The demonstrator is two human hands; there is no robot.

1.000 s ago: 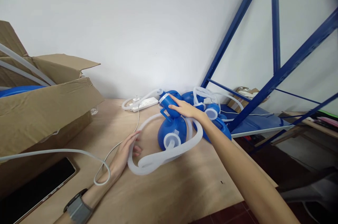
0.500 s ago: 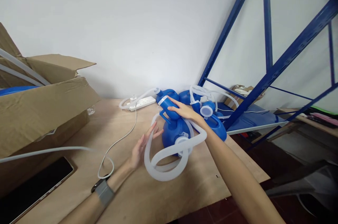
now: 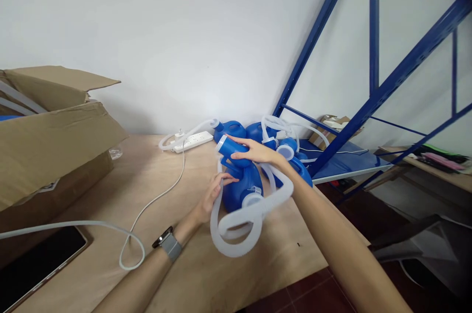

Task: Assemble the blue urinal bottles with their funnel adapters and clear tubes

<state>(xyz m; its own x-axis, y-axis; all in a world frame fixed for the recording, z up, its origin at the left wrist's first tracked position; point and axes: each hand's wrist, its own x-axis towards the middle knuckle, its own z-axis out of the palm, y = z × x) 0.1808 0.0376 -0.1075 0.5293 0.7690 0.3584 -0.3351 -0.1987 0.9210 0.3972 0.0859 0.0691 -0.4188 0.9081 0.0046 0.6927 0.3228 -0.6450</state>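
Observation:
A blue plastic urinal bottle [image 3: 236,194] with a white capped mouth sits on the wooden table in front of me. Its translucent white hose [image 3: 232,249] loops forward and round its side. My right hand [image 3: 254,150] is wrapped over a blue cylindrical cup [image 3: 233,148] with a white rim, tilted to the left on top of the bottle. My left hand [image 3: 210,200] is at the bottle's left side, fingers stretched out past the hose towards the handle. Whether those fingertips press on the bottle is hard to tell.
More blue bottles [image 3: 230,129] with hoses stand behind. A white power strip [image 3: 193,140] lies by the wall. At left are an open cardboard box [image 3: 55,150], a phone [image 3: 44,259] and a white cable [image 3: 143,209]. A blue metal rack [image 3: 339,140] rises on the right.
My left hand has moved right and up, closer to the bottle. My right hand keeps hold of the cup, which has tilted slightly further left. The view has shifted slightly.

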